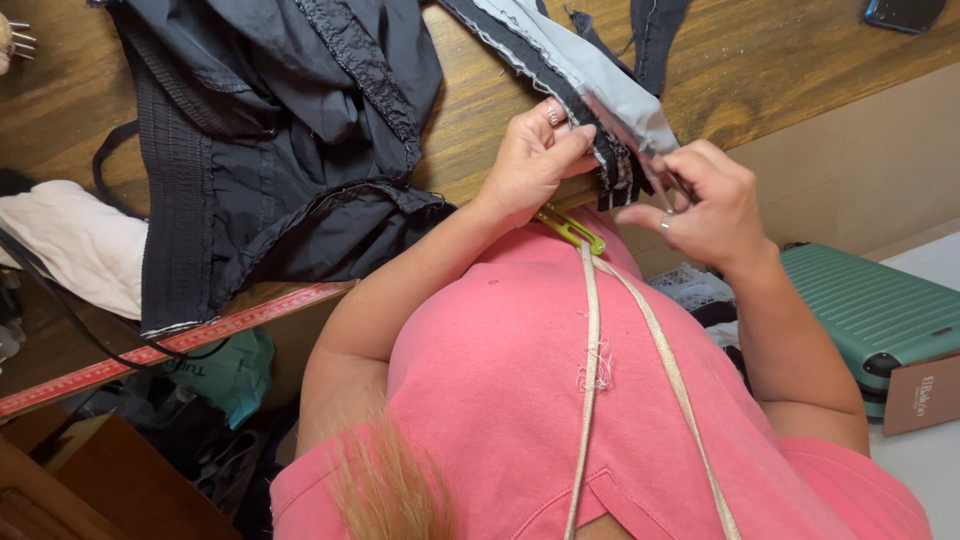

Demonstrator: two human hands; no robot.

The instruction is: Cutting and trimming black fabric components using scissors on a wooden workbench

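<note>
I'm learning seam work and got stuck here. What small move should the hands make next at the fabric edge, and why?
Probably a short snip along the seam. The left hand pinches the grey and black fabric strip taut at the table edge, and the right hand has a small metal tool, seemingly scissors, right at the strip's frayed end.

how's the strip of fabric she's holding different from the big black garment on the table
The fabric strip is narrow and two-toned, pale grey with dark frayed edging, while the black garment is broad and all dark. The strip is pinched by the left hand and right hand at the table edge; the garment lies untouched in a crumpled heap with gathered, ruffled seams. Both rest on the wooden table.
</note>
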